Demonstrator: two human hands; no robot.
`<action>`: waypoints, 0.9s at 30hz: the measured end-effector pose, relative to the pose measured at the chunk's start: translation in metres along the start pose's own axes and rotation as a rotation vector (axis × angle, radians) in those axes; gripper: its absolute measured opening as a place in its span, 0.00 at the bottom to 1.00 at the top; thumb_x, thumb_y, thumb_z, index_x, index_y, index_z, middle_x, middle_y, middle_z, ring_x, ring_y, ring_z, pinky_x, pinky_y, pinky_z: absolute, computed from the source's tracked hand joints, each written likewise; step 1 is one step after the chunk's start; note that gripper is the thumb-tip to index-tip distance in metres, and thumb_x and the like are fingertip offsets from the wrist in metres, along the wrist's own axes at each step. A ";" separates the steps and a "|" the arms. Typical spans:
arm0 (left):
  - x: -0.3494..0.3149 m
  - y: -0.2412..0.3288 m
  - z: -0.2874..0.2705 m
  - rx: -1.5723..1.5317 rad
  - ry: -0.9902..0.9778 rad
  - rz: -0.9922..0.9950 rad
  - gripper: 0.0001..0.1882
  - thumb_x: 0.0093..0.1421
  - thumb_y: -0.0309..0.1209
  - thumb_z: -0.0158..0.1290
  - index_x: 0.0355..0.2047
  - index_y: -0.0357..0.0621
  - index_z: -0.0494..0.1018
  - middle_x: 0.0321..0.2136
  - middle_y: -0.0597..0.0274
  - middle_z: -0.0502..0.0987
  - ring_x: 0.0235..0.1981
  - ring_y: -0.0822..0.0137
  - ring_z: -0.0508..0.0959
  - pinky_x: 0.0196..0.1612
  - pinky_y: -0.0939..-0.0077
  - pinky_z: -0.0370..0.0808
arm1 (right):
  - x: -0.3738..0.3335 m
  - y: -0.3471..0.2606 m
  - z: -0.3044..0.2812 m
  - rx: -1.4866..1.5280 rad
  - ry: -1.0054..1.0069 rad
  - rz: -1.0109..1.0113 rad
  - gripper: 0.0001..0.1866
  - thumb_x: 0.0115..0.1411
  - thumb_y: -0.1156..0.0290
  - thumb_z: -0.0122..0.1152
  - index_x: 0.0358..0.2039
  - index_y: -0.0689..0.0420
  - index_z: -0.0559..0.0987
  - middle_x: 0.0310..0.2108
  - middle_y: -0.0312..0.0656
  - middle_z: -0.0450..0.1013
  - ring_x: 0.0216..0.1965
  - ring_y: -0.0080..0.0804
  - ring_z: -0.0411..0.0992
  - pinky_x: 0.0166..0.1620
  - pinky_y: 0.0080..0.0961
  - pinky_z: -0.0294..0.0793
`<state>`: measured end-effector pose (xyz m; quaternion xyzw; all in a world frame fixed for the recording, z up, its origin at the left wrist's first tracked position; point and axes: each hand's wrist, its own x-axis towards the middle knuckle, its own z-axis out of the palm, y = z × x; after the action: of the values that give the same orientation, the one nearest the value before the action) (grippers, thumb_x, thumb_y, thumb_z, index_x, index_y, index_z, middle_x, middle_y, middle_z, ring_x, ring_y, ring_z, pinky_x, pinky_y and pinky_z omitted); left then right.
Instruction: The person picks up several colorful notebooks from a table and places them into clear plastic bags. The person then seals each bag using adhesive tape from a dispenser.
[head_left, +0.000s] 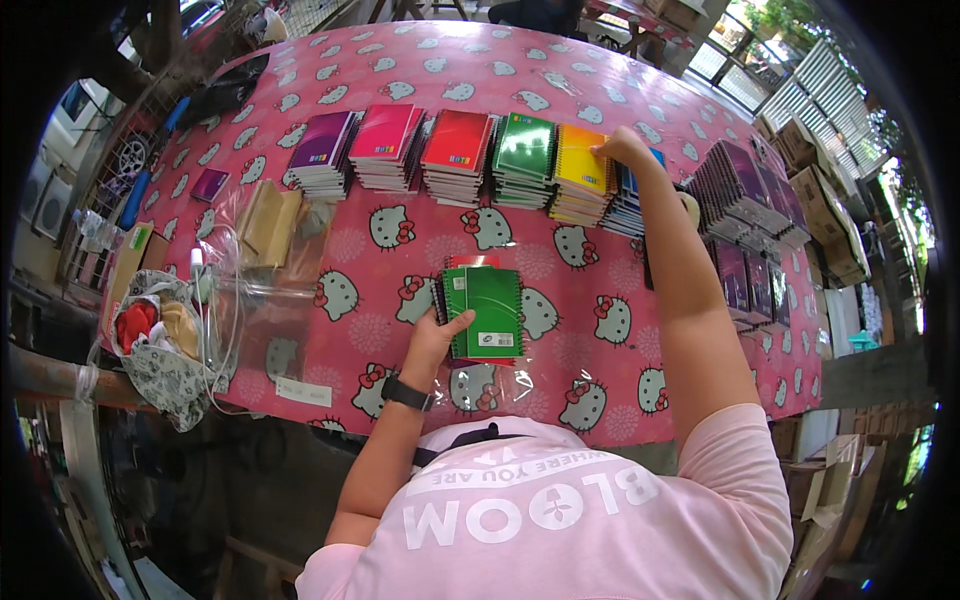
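My left hand is closed on a small bundle of spiral notebooks, its thumb over the green one on top. A bit of a red notebook peeks out behind that one. Farther off, my right hand reaches to the top of the yellow notebook stack, fingers at the upper right edge of its top cover. How firmly they grip it is hard to see. To the left of that stack are green, red, pink and purple stacks. A blue stack is partly hidden behind my right forearm.
More purple notebooks stand in stacks at the table's right. On the left lie a single purple notebook, brown cardboard, clear plastic, a white cable and a patterned cloth bag. Cardboard boxes sit beyond the right edge.
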<state>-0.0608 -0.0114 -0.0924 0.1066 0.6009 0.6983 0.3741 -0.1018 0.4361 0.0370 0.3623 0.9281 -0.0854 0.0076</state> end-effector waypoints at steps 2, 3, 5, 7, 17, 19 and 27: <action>-0.002 0.002 0.000 -0.035 0.019 0.013 0.28 0.50 0.41 0.63 0.44 0.32 0.69 0.36 0.56 0.77 0.36 0.68 0.76 0.41 0.75 0.72 | -0.006 -0.012 -0.003 -0.054 -0.052 0.038 0.34 0.36 0.48 0.71 0.40 0.60 0.79 0.42 0.50 0.74 0.46 0.44 0.72 0.47 0.33 0.71; -0.001 0.001 0.000 -0.030 0.020 0.020 0.28 0.50 0.41 0.63 0.44 0.32 0.69 0.36 0.55 0.77 0.37 0.68 0.76 0.41 0.75 0.72 | -0.007 -0.012 -0.005 -0.067 -0.058 0.037 0.34 0.36 0.48 0.71 0.40 0.60 0.79 0.42 0.50 0.74 0.45 0.43 0.72 0.46 0.33 0.71; 0.000 0.000 0.002 -0.021 0.025 0.033 0.28 0.50 0.41 0.63 0.44 0.32 0.69 0.37 0.55 0.77 0.37 0.67 0.76 0.42 0.75 0.72 | -0.009 -0.010 -0.011 -0.049 -0.047 0.034 0.34 0.36 0.49 0.71 0.40 0.60 0.79 0.41 0.50 0.75 0.44 0.42 0.73 0.45 0.33 0.72; -0.002 -0.001 0.001 -0.023 0.028 0.035 0.28 0.50 0.41 0.62 0.44 0.33 0.69 0.37 0.55 0.77 0.36 0.68 0.76 0.41 0.75 0.72 | -0.016 -0.012 -0.011 0.006 -0.039 0.012 0.33 0.37 0.49 0.71 0.39 0.60 0.79 0.40 0.50 0.75 0.41 0.41 0.74 0.42 0.32 0.73; 0.002 -0.006 -0.004 -0.109 0.053 -0.058 0.21 0.57 0.39 0.55 0.42 0.33 0.71 0.34 0.58 0.77 0.33 0.72 0.76 0.37 0.79 0.72 | -0.062 -0.036 0.031 0.027 0.358 -0.001 0.37 0.45 0.50 0.67 0.47 0.65 0.70 0.46 0.55 0.70 0.50 0.46 0.67 0.53 0.37 0.63; 0.004 -0.009 -0.002 -0.123 0.046 -0.049 0.20 0.57 0.37 0.55 0.42 0.33 0.71 0.35 0.59 0.77 0.34 0.72 0.76 0.38 0.78 0.72 | -0.048 -0.026 0.028 -0.022 0.338 0.053 0.37 0.46 0.48 0.65 0.49 0.63 0.70 0.46 0.54 0.70 0.49 0.51 0.67 0.49 0.38 0.66; 0.002 -0.006 -0.004 -0.120 0.072 -0.064 0.19 0.57 0.36 0.55 0.43 0.33 0.71 0.35 0.59 0.77 0.35 0.71 0.76 0.39 0.78 0.72 | -0.043 -0.032 0.007 -0.022 0.190 -0.034 0.34 0.40 0.44 0.67 0.35 0.64 0.78 0.37 0.52 0.75 0.42 0.44 0.73 0.44 0.34 0.70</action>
<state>-0.0617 -0.0131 -0.0991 0.0396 0.5742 0.7240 0.3803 -0.0919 0.3823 0.0384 0.3527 0.9316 -0.0406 -0.0779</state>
